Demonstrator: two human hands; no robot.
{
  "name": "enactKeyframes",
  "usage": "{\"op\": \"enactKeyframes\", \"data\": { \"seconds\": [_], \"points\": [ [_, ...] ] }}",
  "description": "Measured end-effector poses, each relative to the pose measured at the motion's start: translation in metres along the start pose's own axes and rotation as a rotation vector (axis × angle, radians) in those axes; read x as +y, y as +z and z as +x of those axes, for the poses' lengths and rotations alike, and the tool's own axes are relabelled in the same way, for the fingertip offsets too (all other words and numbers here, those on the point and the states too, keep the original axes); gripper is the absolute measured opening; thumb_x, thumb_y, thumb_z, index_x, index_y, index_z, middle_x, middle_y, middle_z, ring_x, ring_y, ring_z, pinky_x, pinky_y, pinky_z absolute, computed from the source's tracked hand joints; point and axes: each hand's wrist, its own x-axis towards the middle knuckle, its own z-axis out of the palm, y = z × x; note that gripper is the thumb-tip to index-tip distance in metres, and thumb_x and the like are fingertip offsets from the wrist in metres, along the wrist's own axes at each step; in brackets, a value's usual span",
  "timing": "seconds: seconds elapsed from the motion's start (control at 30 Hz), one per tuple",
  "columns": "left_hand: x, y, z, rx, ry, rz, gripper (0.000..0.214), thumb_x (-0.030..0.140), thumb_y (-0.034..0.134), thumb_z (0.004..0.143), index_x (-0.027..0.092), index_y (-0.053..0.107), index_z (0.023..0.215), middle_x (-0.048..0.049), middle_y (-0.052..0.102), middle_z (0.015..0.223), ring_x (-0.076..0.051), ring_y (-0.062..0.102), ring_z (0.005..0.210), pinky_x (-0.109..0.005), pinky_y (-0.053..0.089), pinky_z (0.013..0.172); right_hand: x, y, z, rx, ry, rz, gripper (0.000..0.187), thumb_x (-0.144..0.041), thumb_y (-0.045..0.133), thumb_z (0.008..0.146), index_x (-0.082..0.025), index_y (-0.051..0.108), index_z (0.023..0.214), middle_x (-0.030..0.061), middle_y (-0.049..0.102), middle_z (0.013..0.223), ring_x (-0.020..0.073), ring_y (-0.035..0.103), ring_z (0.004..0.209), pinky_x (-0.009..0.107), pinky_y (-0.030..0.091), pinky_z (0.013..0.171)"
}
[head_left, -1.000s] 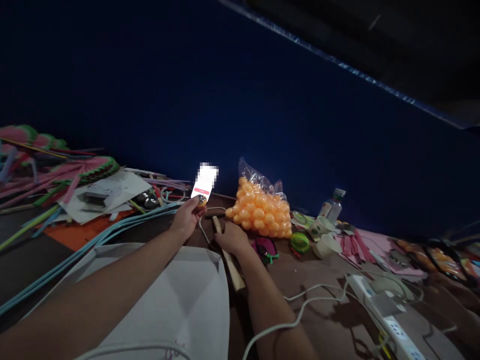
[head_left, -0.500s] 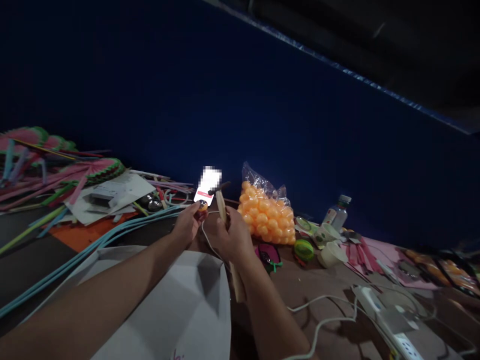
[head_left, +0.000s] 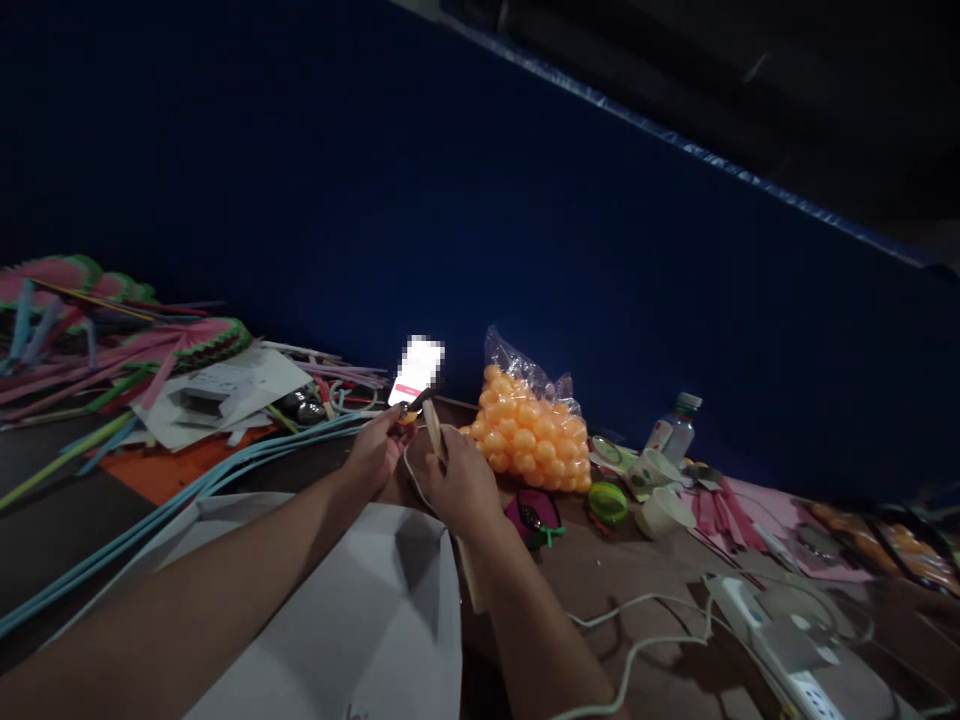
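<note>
My left hand [head_left: 376, 446] pinches a small round thing [head_left: 408, 416], orange below; a dark shape covers its top. My right hand [head_left: 466, 480] is wrapped round the wooden handle of a hammer [head_left: 433, 428]. The dark hammer head is at the round thing, seemingly touching it. The handle's lower end shows beneath my right wrist. Just behind my hands leans a phone [head_left: 409, 378] with a bright screen, partly blurred out. To the right of my right hand stands a clear plastic bag of orange balls [head_left: 529, 430].
A white box lid or tray [head_left: 330, 610] lies under my forearms. Pale blue tubes [head_left: 247, 450], papers [head_left: 262, 375] and pink-green paper fans [head_left: 202, 340] crowd the left. Rightward are a purple pouch [head_left: 534, 515], paper cup [head_left: 664, 512], bottle [head_left: 681, 428], cables and a power strip [head_left: 772, 640].
My right hand has moved slightly left and down, bringing the hammer head from above onto or against the round thing. My left hand has stayed almost in place.
</note>
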Motion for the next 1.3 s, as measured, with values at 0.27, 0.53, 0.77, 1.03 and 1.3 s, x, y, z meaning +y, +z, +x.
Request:
{"op": "enactKeyframes", "data": {
  "seconds": [0.27, 0.53, 0.77, 1.03, 1.3],
  "points": [
    [-0.001, -0.002, 0.000, -0.038, 0.024, 0.020, 0.012, 0.009, 0.056, 0.080, 0.012, 0.060, 0.069, -0.0026, 0.062, 0.067, -0.009, 0.057, 0.059, -0.020, 0.051, 0.059, -0.002, -0.001, -0.001, 0.002, 0.000, 0.016, 0.042, -0.024, 0.048, 0.084, -0.013, 0.050, 0.125, 0.0134, 0.060, 0.113, 0.0248, 0.056, 0.102, 0.037, 0.045, 0.087],
    [-0.002, -0.005, 0.002, -0.124, 0.055, 0.052, 0.002, 0.014, 0.062, 0.077, 0.013, 0.063, 0.076, -0.0030, 0.064, 0.073, -0.010, 0.059, 0.064, -0.020, 0.050, 0.062, -0.003, 0.000, -0.002, 0.074, -0.013, 0.030, 0.042, -0.025, 0.046, 0.086, -0.013, 0.049, 0.126, 0.0138, 0.060, 0.112, 0.0245, 0.056, 0.102, 0.037, 0.045, 0.086],
    [-0.002, -0.006, 0.000, -0.194, 0.067, 0.063, 0.007, 0.019, 0.063, 0.079, 0.014, 0.064, 0.083, -0.0035, 0.066, 0.082, -0.010, 0.060, 0.070, -0.021, 0.050, 0.067, 0.000, -0.012, 0.002, 0.166, -0.026, 0.103, 0.045, -0.027, 0.047, 0.085, -0.015, 0.048, 0.128, 0.0135, 0.060, 0.114, 0.0244, 0.056, 0.105, 0.036, 0.046, 0.086],
    [0.001, -0.007, 0.001, -0.163, 0.046, 0.018, 0.005, 0.012, 0.065, 0.074, 0.013, 0.060, 0.075, -0.0015, 0.063, 0.074, -0.010, 0.061, 0.066, -0.023, 0.051, 0.066, -0.005, -0.008, -0.004, 0.042, 0.019, 0.050, 0.041, -0.025, 0.047, 0.085, -0.017, 0.049, 0.125, 0.0123, 0.059, 0.114, 0.0233, 0.057, 0.102, 0.035, 0.044, 0.087],
    [-0.001, -0.007, 0.002, -0.174, 0.041, 0.032, 0.002, 0.014, 0.061, 0.078, 0.013, 0.061, 0.077, -0.0040, 0.065, 0.075, -0.011, 0.060, 0.067, -0.023, 0.051, 0.068, -0.006, -0.009, -0.004, 0.102, 0.011, 0.034, 0.044, -0.028, 0.045, 0.087, -0.016, 0.045, 0.129, 0.0131, 0.058, 0.115, 0.0239, 0.055, 0.104, 0.036, 0.045, 0.086]
  ]
}}
